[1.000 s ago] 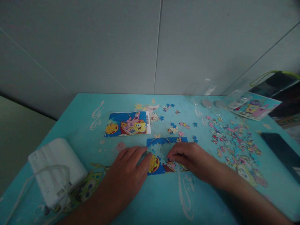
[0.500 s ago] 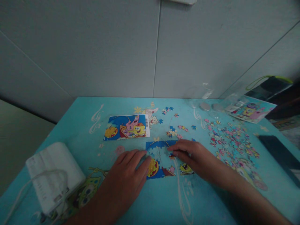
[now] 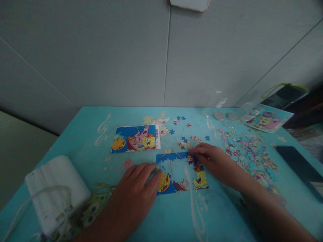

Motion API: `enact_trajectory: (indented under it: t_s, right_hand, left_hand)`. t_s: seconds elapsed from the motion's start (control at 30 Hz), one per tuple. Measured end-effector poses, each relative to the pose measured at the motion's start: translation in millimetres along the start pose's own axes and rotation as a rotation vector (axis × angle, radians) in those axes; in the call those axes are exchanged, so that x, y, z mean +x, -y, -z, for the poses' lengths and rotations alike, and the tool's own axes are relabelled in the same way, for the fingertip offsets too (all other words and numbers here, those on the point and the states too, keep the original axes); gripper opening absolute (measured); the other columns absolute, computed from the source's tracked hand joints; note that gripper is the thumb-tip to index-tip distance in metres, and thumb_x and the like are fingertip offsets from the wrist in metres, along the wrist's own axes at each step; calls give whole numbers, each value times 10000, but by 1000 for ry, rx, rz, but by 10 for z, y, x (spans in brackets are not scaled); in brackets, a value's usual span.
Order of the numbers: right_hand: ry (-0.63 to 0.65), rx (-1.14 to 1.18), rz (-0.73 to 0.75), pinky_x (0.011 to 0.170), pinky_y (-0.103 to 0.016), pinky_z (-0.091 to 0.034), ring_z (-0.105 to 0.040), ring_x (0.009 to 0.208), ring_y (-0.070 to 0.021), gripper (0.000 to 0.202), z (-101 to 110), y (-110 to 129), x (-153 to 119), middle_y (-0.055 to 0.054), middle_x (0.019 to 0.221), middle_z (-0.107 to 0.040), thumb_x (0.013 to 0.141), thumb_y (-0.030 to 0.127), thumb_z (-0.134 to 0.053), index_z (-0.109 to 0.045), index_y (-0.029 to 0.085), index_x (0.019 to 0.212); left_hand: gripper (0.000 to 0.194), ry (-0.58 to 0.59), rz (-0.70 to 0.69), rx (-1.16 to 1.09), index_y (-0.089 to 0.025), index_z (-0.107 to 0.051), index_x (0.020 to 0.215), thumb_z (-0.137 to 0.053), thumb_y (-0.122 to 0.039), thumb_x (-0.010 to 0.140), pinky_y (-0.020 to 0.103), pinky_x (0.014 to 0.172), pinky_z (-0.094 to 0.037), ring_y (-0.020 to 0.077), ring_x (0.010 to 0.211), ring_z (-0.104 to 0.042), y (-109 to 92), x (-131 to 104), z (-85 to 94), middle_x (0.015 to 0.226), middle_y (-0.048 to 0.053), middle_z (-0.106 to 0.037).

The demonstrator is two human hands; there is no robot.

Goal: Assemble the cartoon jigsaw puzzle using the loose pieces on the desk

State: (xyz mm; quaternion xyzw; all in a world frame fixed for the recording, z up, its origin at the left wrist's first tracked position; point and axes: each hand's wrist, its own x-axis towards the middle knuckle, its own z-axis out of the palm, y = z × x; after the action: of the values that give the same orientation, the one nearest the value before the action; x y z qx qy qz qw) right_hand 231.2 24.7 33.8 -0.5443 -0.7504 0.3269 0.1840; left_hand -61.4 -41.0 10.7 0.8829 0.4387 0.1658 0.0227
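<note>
A partly joined jigsaw puzzle [image 3: 174, 156] lies flat on the table, a blue border with a yellow burger, a boat and a yellow cartoon face around an open middle. My left hand [image 3: 141, 181] rests at its left edge, fingers stretched out and touching it. Over the upper right corner, my right hand [image 3: 209, 158] has its fingers bent together on a puzzle piece, partly hidden by them. A small red-and-yellow piece [image 3: 190, 160] shows just below the index fingertip. Behind the puzzle lies the picture card [image 3: 136, 138] with the same scene.
Loose puzzle pieces [image 3: 184, 139] lie behind the puzzle, and a large pile [image 3: 249, 151] spreads to the right. A dark phone [image 3: 300, 171] is at the right edge. A white power adapter [image 3: 58, 191] with a cable sits at left. Clear bottles [image 3: 220, 101] and another picture card [image 3: 268, 119] stand farther back.
My right hand has moved up and right to the puzzle's corner, uncovering the yellow face and right side. The small red-and-yellow piece sits farther up and right. My left hand stays put.
</note>
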Motion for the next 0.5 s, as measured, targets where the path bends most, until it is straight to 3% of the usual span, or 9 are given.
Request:
enact_trajectory:
  t_s: [0.17,0.33,0.5]
  right_hand:
    - [-142,-270,-21,880,-371,-529,-688,950,-217,403,89,-16,26,-79,1112,-706,916,66,-474,-758,216,1158]
    - [-47,-209,71,856,-326,-536,-680,915,-184,261,37,19,33,-59,1084,-693,981,187,-555,-752,246,1142]
    - [1,-207,56,892,-335,-536,-679,941,-188,198,-88,49,27,-64,1088,-677,984,237,-607,-749,244,1122]
  left_hand:
    - [273,23,16,-13,-191,-656,1197,-490,-156,983,603,988,-471,289,1048,-599,4,-10,-17,1185,99,-647]
    - [283,-8,13,-14,-210,-661,1186,-459,-161,994,609,1016,-442,286,1074,-602,18,-18,-37,1213,93,-651]
    - [302,-74,-18,9,-235,-663,1193,-439,-184,996,565,1024,-435,269,1054,-613,58,-30,-59,1200,75,-666]
